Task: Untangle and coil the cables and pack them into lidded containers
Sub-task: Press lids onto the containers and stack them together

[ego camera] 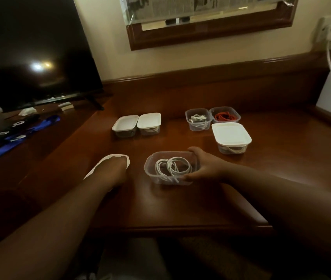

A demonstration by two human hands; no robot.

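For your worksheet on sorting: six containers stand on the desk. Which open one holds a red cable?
The far-right container in the back row. It has no lid and holds a red cable; the open ones beside it and nearest the person hold white cables.

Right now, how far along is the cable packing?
Done: three containers wear white lids, two at the back left and one on the right.
In hand: the right hand grips the open container with the coiled white cable; the left hand rests on its loose lid.
Left: lidding this one, plus the two open tubs, white cables and red cable.
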